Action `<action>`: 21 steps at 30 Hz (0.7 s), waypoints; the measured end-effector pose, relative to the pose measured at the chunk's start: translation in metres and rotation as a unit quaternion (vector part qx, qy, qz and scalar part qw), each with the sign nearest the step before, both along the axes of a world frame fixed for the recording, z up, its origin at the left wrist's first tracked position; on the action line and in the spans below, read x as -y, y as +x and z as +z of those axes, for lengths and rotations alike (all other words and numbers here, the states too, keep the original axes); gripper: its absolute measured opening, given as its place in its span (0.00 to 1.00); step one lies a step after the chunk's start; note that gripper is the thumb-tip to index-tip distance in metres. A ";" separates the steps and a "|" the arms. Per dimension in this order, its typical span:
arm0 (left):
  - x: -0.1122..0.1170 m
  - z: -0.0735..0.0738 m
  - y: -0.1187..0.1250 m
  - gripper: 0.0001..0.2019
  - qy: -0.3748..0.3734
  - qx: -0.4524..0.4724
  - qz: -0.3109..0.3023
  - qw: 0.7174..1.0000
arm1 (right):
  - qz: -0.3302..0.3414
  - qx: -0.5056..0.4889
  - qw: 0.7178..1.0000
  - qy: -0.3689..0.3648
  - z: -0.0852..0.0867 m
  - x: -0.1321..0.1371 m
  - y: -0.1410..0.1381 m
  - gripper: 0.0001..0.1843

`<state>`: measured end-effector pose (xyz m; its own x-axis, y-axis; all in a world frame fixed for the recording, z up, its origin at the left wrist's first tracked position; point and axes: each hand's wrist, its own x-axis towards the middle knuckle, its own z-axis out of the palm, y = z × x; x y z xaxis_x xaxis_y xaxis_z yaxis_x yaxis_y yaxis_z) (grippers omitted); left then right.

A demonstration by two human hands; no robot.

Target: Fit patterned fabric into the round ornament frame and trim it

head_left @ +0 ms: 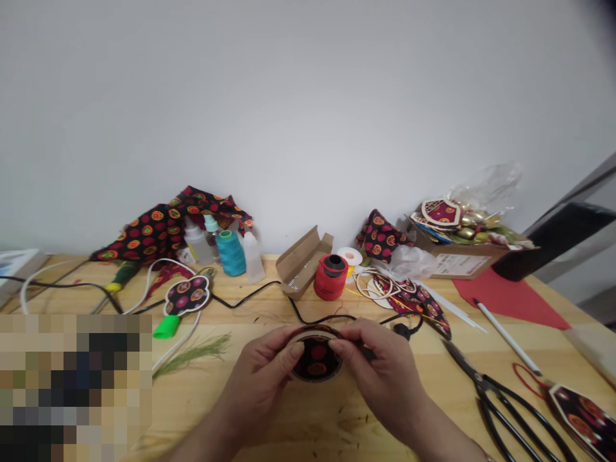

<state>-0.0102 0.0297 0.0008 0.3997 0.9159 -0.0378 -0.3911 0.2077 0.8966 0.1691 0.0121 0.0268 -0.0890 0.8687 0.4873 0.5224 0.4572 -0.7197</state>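
Both my hands hold a small round piece (315, 359) covered in black cloth with red and orange circles, just above the wooden table (269, 423). My left hand (262, 378) pinches its left edge with thumb and fingers closed. My right hand (385, 372) grips its right edge, thumb pressed on the face. A black cable (269, 290) runs along the table just behind the piece.
Behind stand a red thread spool (330, 277), a teal spool (231, 253), small bottles (196, 242), an open cardboard box (302, 262) and patterned cloth (158, 231). Black scissors (495, 394), a white pencil (505, 335) and red paper (505, 295) lie at the right. A box of ornaments (457, 240) sits at the back right.
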 end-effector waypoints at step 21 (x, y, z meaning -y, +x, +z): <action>0.003 0.002 0.008 0.11 -0.134 0.066 -0.019 0.989 | -0.030 -0.196 0.920 -0.339 -0.001 -0.010 -0.005 0.13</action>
